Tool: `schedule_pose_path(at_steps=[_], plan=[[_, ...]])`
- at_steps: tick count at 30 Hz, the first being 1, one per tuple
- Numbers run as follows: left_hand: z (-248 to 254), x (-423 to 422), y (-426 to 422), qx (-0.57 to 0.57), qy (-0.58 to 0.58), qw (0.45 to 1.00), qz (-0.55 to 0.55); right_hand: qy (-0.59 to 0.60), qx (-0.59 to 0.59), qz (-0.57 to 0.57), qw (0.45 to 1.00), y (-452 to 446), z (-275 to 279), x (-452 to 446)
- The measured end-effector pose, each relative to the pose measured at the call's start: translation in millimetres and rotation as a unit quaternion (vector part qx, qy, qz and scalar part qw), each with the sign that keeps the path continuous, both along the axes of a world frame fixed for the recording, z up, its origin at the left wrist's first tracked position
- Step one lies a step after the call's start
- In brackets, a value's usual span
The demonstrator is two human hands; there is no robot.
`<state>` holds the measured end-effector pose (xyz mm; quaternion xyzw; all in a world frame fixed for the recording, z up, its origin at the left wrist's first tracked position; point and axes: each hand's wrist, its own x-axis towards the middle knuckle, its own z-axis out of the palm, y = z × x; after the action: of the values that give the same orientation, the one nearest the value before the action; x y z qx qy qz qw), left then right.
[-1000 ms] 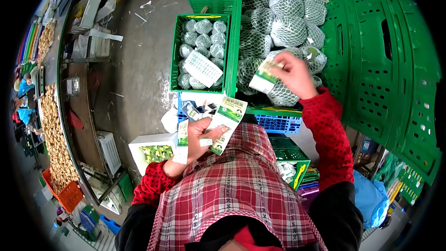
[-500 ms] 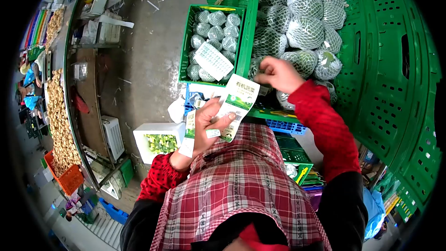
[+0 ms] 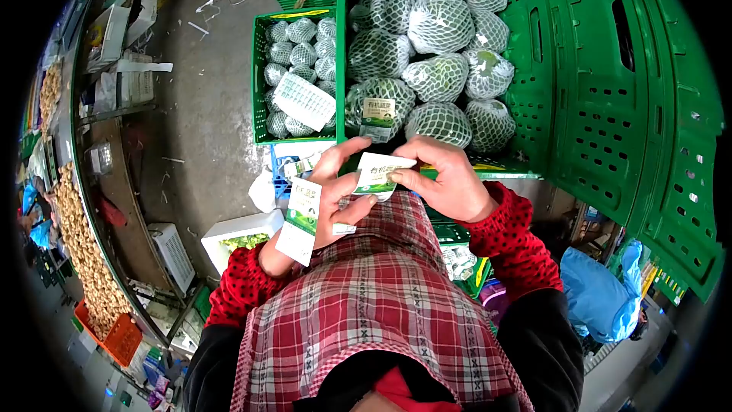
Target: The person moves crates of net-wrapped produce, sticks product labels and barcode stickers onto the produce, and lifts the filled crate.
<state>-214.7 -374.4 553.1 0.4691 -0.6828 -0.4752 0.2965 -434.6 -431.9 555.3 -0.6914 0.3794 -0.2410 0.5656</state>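
My left hand (image 3: pixel 332 202) is closed on white-and-green printed labels. One label strip (image 3: pixel 303 214) lies along the back of its fingers, and a small white tag shows by the wrist side. With thumb and forefinger, my right hand (image 3: pixel 451 183) pinches the corner of another label (image 3: pixel 377 171), whose other side is at my left fingers. Just beyond both hands is a green crate (image 3: pixel 342 46) of large round green produce in white foam nets (image 3: pixel 440 27). A label (image 3: pixel 379 112) sits on the nearest netted piece (image 3: pixel 354 103).
A smaller green crate (image 3: pixel 257 99) of netted produce, with a white plastic basket (image 3: pixel 304 101) on top, stands to the left. Tall green crate walls (image 3: pixel 587 84) rise at right. A white box (image 3: pixel 221 248) with green vegetables and a blue bag (image 3: pixel 598 294) are nearer me.
My right hand has come back from the crate to the labels in my left hand and now pinches one. A label now shows on the nearest netted piece. The view has shifted right.
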Motion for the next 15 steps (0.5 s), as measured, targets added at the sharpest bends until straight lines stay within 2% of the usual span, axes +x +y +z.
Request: schedule_pose_path(at_steps=[3, 5, 7, 9, 10, 12, 13, 14, 15], plan=[[9, -9, -6, -0.023, 0.046, 0.999, 0.018, 0.006, 0.037, -0.030, 0.999, 12, 5, -1], [18, -14, -9, 0.119, -0.001, 0.992, -0.033, 0.031, 0.013, -0.028, 0.999, 18, 12, -4], [10, -23, -4, 0.082, 0.046, 0.996, 0.002, 0.059, -0.103, -0.061, 0.991, 26, 9, -8], [6, -22, 1, 0.124, 0.027, 0.992, 0.015, 0.123, -0.128, -0.035, 0.984, 31, 12, -15], [-2, -25, 8, 0.180, 0.052, 0.982, 0.036, 0.126, -0.127, -0.037, 0.983, 32, 12, -18], [-16, -31, 29, 0.215, 0.100, 0.971, 0.041, 0.114, -0.098, -0.033, 0.988, 27, 11, -27], [-19, -30, 34, 0.223, 0.100, 0.969, 0.029, 0.057, -0.012, -0.127, 0.990, 16, 10, -40], [-18, -19, 38, 0.204, 0.001, 0.979, -0.019, 0.023, 0.123, -0.235, 0.964, 1, 8, -61], [-27, -18, 49, 0.240, 0.069, 0.968, 0.035, 0.029, 0.177, -0.282, 0.943, -16, 9, -79]])
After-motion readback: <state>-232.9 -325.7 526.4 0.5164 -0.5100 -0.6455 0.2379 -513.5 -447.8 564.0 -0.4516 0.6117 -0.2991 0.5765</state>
